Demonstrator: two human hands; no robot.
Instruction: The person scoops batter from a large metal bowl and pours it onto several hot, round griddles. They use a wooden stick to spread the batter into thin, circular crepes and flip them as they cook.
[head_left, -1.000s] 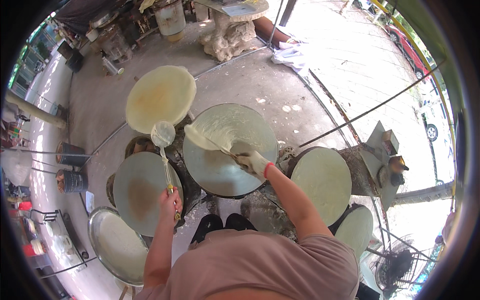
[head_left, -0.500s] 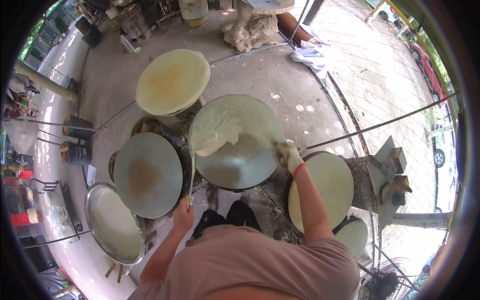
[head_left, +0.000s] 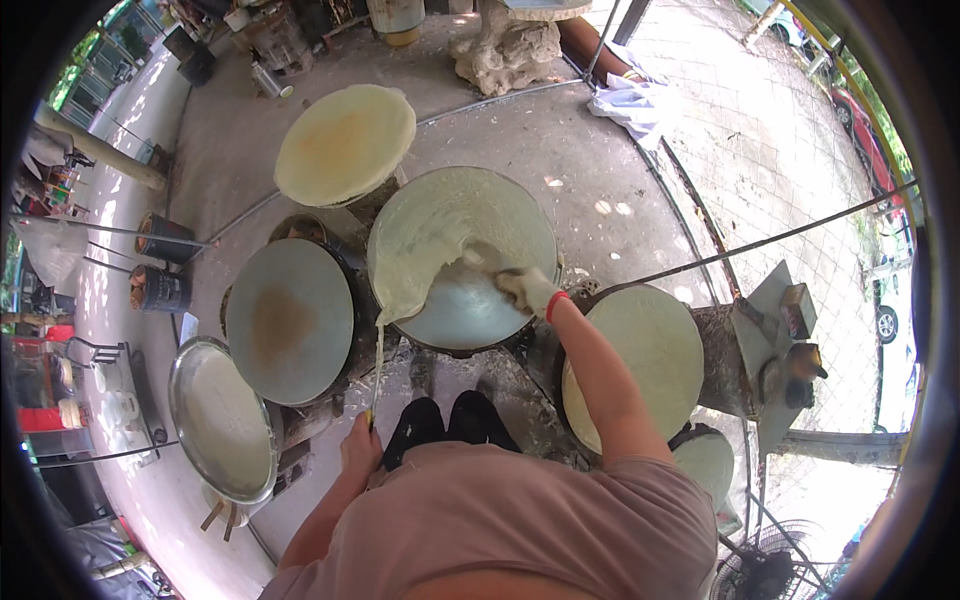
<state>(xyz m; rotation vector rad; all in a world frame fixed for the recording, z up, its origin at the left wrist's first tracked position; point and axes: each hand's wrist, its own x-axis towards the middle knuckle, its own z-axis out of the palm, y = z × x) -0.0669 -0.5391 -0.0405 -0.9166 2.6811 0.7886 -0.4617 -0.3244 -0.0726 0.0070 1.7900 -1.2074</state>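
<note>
In front of me is a large round griddle (head_left: pixel 470 325), coated with wet, pale batter (head_left: pixel 460 205) on its far and left parts; its near part is bare metal. Wearing a pale glove, my right hand (head_left: pixel 525 290) curls its fingers low over the griddle's right half, with a red band at the wrist. Whatever those fingers hold is blurred. Close to my body, my left hand (head_left: pixel 361 448) is closed round the handle of a long, thin, batter-smeared spatula (head_left: pixel 379 365). Its far end reaches the griddle's left rim, where batter hides its shape.
A bare griddle (head_left: pixel 290 340) stands at left, beside a metal basin (head_left: pixel 180 395) of pale batter. Thin pale sheets cover a far-left round plate (head_left: pixel 345 145) and a right griddle (head_left: pixel 640 360). A fan (head_left: pixel 770 575) stands at lower right, and a metal bar (head_left: pixel 770 245) crosses the right side.
My right hand has swept leftward from the griddle's right rim toward its middle. The batter edge has shifted. My left hand still grips the spatula, and the whole view has tilted slightly.
</note>
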